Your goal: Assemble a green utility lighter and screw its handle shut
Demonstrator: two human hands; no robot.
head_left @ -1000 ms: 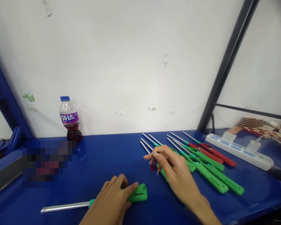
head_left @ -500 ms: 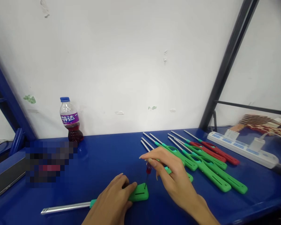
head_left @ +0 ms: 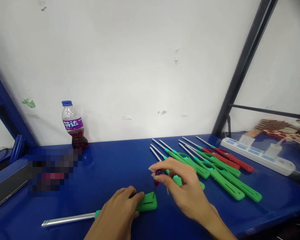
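Note:
A green lighter [head_left: 150,202] with a long metal tube lies flat near the front edge, its tube pointing left. My left hand [head_left: 118,210] is closed over its middle and hides that part. Between thumb and fingers, my right hand [head_left: 183,186] pinches a small dark red screwdriver [head_left: 156,180]. The screwdriver stands nearly upright, its tip at the hole in the lighter's right end. Several green lighters [head_left: 222,181] and two red lighters [head_left: 236,160] lie side by side beyond and right of my right hand, which partly covers the nearest ones.
A bottle of dark red drink [head_left: 76,128] stands by the wall at the back left of the blue table [head_left: 110,166]. A dark grey box [head_left: 8,185] sits at the left edge, beside a blurred patch. A white power strip [head_left: 260,155] runs along the right.
My right fingers have shifted on the screwdriver's handle, which now shows more between them. The whole view has moved slightly. The lighter stays under my left hand.

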